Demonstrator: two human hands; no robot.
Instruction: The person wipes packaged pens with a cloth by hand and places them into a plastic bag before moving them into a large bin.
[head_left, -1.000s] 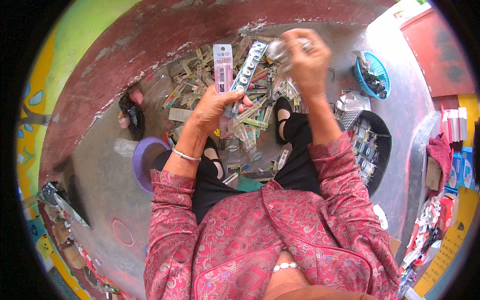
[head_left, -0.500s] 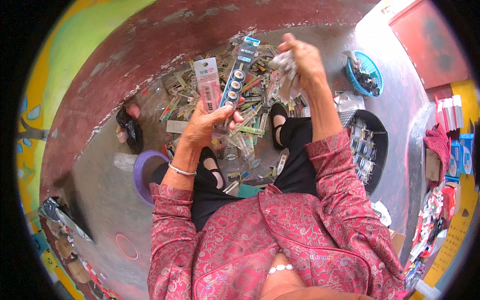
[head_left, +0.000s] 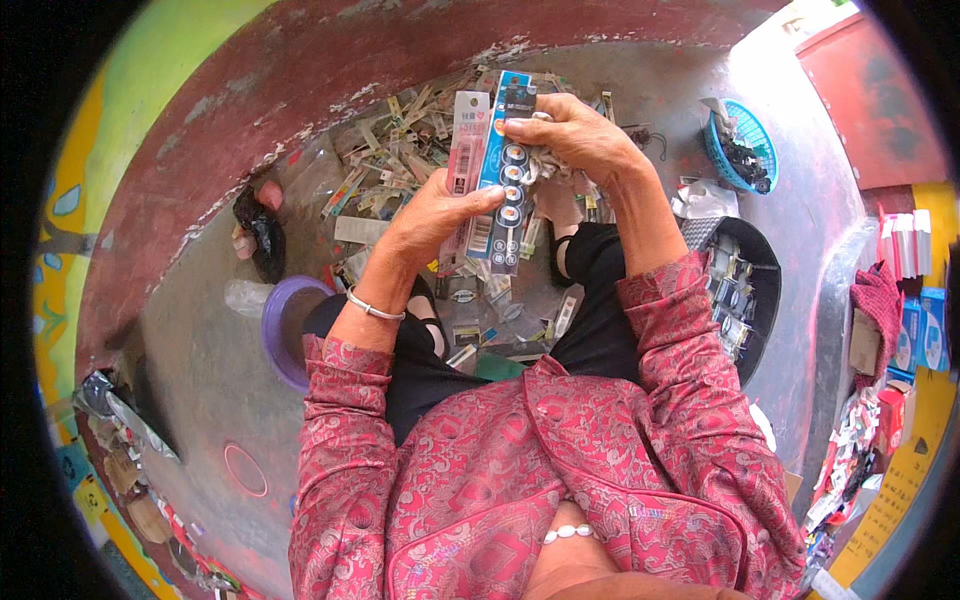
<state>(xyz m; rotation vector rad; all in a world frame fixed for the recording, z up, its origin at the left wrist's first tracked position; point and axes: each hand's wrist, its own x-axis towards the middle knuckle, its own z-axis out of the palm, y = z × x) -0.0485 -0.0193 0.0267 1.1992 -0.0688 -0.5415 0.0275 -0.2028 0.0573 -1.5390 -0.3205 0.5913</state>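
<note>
My left hand (head_left: 425,220) is closed round the lower part of two long flat packets, its thumb across their front. One is a pink packet (head_left: 468,135); beside it is a blue-and-black packet (head_left: 512,225) with a column of round pictures. At the upper end, my right hand (head_left: 585,140) pinches the blue-and-black packet with its thumb on the face. A crumpled whitish rag (head_left: 545,165) hangs under that hand, partly hidden by its fingers. Below both hands, a heap of thin packets (head_left: 400,150) spreads over the floor between and beyond my feet.
To the right stand a blue basket (head_left: 770,165) of dark things and a black tub (head_left: 767,290) with packaged pieces. A purple basin (head_left: 275,330) is by my left knee. A black plastic bag (head_left: 262,240) lies farther left. A red wall (head_left: 250,90) curves behind the heap.
My right hand has come left and down with the rag and now grips the top of the blue-and-black packet. My left hand has shifted right with both packets, which stand more upright.
</note>
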